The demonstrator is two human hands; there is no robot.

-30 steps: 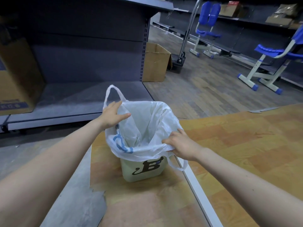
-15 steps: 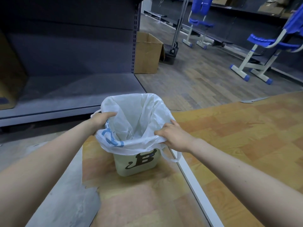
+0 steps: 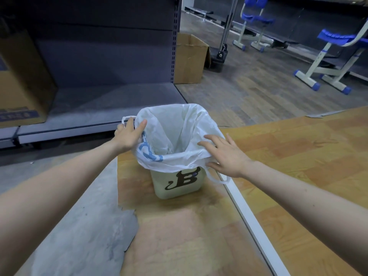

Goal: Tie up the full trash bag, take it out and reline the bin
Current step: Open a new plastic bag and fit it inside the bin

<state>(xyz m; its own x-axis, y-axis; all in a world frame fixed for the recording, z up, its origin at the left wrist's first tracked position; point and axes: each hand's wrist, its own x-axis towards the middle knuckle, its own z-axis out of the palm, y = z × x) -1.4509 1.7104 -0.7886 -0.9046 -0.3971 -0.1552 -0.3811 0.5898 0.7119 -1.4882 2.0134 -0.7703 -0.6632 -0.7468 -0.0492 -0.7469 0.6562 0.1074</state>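
— Where is the bin?

— From my head view, the pale bin with the black letter mark stands on the wood-pattern floor, just left of the white strip that runs across it, near the edge where the bare grey concrete shows.

— And the liner?

— The white bag sits inside the bin, its mouth wide and its top folded down over the rim. One loop handle hangs off the right side.

— What are your hands doing?

— My left hand is at the bag's left edge, fingers loosely spread, thumb touching the plastic; the other loop shows just behind it. My right hand lies flat on the right rim with fingers splayed, pressing the fold, pinching nothing.

— Anything behind?

— A grey shelf unit and a cardboard box.
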